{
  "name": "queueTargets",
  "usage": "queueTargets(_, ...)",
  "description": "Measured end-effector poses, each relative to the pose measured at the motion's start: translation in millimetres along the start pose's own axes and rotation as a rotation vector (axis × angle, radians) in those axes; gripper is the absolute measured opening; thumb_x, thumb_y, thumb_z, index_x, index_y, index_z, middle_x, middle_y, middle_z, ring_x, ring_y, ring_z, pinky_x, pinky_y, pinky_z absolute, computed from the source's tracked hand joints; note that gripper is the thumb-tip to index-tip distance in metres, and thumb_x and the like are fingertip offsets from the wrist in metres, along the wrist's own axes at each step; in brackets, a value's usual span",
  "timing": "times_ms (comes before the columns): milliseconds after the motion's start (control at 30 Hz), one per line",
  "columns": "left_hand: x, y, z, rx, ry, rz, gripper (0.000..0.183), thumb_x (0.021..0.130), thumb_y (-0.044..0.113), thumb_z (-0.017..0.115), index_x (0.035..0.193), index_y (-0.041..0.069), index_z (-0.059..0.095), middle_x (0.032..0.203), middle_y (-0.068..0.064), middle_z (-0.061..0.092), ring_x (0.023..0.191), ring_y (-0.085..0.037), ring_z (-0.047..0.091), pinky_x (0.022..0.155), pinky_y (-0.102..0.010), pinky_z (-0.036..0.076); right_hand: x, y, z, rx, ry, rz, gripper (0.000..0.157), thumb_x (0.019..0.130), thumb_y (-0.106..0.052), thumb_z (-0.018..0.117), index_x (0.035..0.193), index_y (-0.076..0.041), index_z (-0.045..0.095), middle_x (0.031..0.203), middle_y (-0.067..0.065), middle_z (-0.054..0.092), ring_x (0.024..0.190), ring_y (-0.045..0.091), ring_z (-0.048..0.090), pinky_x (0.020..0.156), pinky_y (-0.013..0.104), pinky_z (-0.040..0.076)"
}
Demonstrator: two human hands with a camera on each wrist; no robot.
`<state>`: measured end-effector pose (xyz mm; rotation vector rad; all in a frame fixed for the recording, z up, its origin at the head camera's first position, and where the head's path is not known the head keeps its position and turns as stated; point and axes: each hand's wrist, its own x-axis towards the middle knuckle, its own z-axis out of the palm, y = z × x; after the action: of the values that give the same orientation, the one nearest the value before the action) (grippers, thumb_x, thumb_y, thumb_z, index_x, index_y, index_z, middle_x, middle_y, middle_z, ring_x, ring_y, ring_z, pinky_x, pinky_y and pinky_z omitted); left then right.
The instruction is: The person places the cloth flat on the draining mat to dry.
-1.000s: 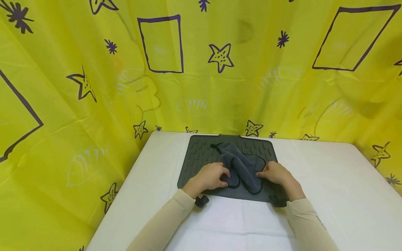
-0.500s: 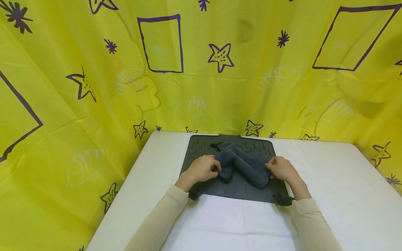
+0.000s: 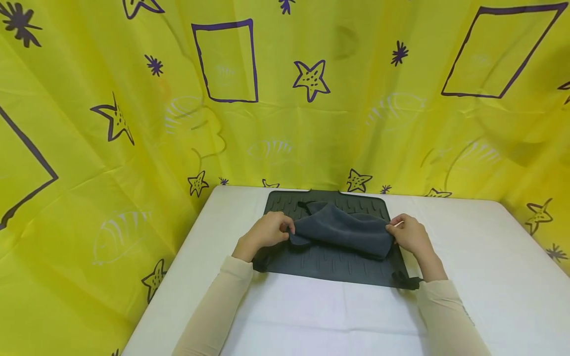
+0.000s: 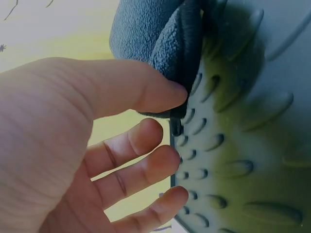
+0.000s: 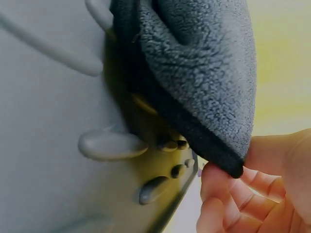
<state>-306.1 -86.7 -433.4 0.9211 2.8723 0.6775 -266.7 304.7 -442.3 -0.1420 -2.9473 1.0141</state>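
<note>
Bridging left hand (image 3: 269, 229) and right hand (image 3: 411, 235) | grey cloth (image 3: 343, 230) | each hand pinches its nearer end

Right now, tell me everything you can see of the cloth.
The grey-blue cloth looks fuzzy, like towelling, with black edging. A dark tab shows at its far edge. Creased and folded, it stretches over the dark, ridged mat, ends lifted; whether its middle touches is unclear. The left hand pinches one end, the right hand a corner.
</note>
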Motion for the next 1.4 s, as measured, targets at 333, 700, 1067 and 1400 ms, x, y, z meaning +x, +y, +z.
queueTargets(333, 1.0, -9.8, 3.6, -0.07, -0.013, -0.04, 0.01, 0.09, 0.001, 0.065, 0.092, 0.011, 0.065, 0.076, -0.002, 0.058, 0.07, -0.015, 0.052, 0.063, -0.027, 0.043, -1.2, 2.0, -9.1, 0.056, -0.152, 0.021, 0.047, 0.105, -0.034, 0.054, 0.119, 0.01, 0.051, 0.084, 0.014, 0.067, 0.07, 0.018, 0.062, 0.064, 0.031, 0.048)
queueTargets(700, -5.7, -7.8, 0.9, -0.111, -0.16, -0.248, 0.042, 0.105, 0.035, 0.055, 0.074, 0.008, 0.065, 0.061, 0.005, 0.041, 0.058, -0.012, 0.041, 0.056, -0.027, 0.033, -10.8, 5.9, -28.7, -0.009, -0.482, -0.027, 0.05, 0.104, -0.045, 0.055, 0.094, 0.002, 0.068, 0.08, 0.006, 0.065, 0.076, 0.02, 0.058, 0.072, 0.034, 0.049)
queueTargets(1067, -2.2, -3.6, 6.8, -0.116, -0.159, -0.212, 0.036, 0.096, 0.033, 0.07, 0.065, 0.017, 0.061, 0.061, 0.008, 0.049, 0.064, -0.012, 0.048, 0.103, -0.062, 0.04, -6.6, 13.7, -18.4, 0.149, -0.558, -0.248, 0.026, 0.095, -0.019, 0.071, 0.083, 0.002, 0.06, 0.072, 0.0, 0.054, 0.066, 0.012, 0.052, 0.06, 0.026, 0.044)
queueTargets(1400, 4.3, -8.3, 9.2, -0.315, 0.115, -0.225, 0.014, 0.094, 0.018, 0.065, 0.083, 0.009, 0.065, 0.075, 0.002, 0.056, 0.068, -0.013, 0.05, 0.06, -0.025, 0.039, -2.4, 15.6, -19.8, 0.432, -0.428, -0.218, 0.032, 0.109, -0.02, 0.049, 0.117, 0.011, 0.052, 0.106, 0.015, 0.067, 0.094, 0.021, 0.073, 0.085, 0.026, 0.059)
